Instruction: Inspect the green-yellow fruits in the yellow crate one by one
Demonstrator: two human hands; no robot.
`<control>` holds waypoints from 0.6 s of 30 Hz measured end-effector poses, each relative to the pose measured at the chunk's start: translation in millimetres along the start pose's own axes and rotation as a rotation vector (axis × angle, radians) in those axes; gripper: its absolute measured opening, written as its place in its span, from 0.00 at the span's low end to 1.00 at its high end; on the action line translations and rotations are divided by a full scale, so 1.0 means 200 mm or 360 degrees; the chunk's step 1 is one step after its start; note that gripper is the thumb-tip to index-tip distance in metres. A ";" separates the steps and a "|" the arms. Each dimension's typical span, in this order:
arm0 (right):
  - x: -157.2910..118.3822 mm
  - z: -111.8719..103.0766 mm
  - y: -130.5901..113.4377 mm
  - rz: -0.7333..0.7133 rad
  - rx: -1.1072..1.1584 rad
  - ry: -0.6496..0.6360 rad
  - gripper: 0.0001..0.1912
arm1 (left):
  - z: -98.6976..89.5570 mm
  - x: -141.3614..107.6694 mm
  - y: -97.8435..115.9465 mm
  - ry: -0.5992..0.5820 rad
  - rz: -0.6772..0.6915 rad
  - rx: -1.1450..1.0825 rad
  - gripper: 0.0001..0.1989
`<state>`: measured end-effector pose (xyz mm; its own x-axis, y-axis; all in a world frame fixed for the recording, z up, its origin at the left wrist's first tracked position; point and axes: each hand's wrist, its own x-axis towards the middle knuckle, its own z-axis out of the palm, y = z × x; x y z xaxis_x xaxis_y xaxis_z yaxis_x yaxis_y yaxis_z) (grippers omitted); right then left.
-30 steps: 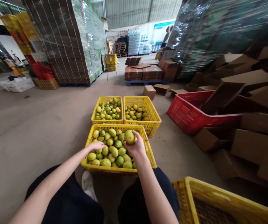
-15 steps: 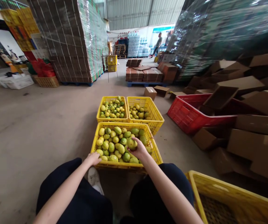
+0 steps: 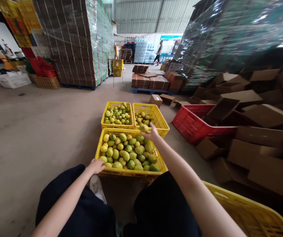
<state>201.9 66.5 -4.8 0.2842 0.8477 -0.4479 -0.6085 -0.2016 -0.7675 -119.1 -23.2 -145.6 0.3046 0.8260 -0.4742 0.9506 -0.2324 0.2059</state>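
My left hand (image 3: 96, 167) rests on the near left corner of the large yellow crate (image 3: 131, 172), its fingers curled over the rim. Many green and yellow lemon-like fruits (image 3: 115, 154) fill this crate. Above its far right part, my right hand (image 3: 152, 132) has one yellow-green fruit (image 3: 143, 128) at its fingers, slightly blurred, with the thumb raised. Just beyond that hand stands the back right yellow crate (image 3: 163, 122), partly filled with fruit. Beside it, the back left yellow crate (image 3: 104, 115) holds more fruit.
A yellow crate (image 3: 242, 200) stands at the lower right. Farther right are a red crate (image 3: 191, 125) and piled cardboard boxes (image 3: 262, 149). Wrapped pallet stacks (image 3: 67, 42) rise behind. A person (image 3: 159, 52) walks in the background. My shoe (image 3: 96, 185) is near the large crate.
My right hand has moved forward with the fruit, from over the large crate toward the back right crate, and its grip looks looser. My left hand stays on the rim.
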 end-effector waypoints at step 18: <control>0.27 -0.36 0.29 0.0117 -0.1803 0.0115 0.07 | -0.01 0.00 0.07 -0.0193 -0.0028 0.0081 0.20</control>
<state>235.4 64.9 -106.2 0.3399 0.7925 -0.5063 0.3836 -0.6084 -0.6948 -105.7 -24.1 -140.7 0.2902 0.7627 -0.5780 0.9566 -0.2469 0.1545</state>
